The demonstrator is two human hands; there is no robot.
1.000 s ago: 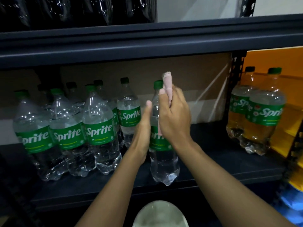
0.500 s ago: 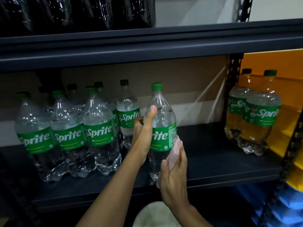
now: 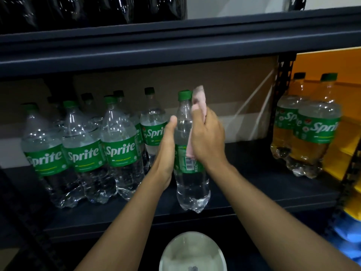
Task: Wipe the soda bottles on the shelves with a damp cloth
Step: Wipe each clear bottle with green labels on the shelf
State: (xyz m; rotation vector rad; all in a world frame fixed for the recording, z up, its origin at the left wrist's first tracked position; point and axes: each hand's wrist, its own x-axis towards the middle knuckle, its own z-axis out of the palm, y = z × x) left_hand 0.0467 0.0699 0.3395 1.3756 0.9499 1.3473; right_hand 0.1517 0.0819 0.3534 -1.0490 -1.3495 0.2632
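A clear Sprite bottle [image 3: 190, 190] with a green cap and label stands on the dark shelf [image 3: 254, 194], apart from the others. My left hand [image 3: 166, 153] grips its left side, thumb up along the shoulder. My right hand [image 3: 208, 137] holds a pink cloth [image 3: 199, 96] pressed against the bottle's upper right side, one end sticking up beside the cap. Several more Sprite bottles [image 3: 119, 149] stand packed together at the left. Two Sprite bottles [image 3: 314, 133] stand at the right, in front of an orange wall.
The shelf above [image 3: 175, 45] overhangs close over the caps and carries dark bottles [image 3: 97, 8]. A black upright post [image 3: 281, 98] separates the right pair. A white bowl [image 3: 192, 253] sits below the shelf's front edge. Cardboard lines the back.
My right hand with the cloth has gone from low beside the bottle's base up to its neck. The bottle has turned, its barcode side now facing me.
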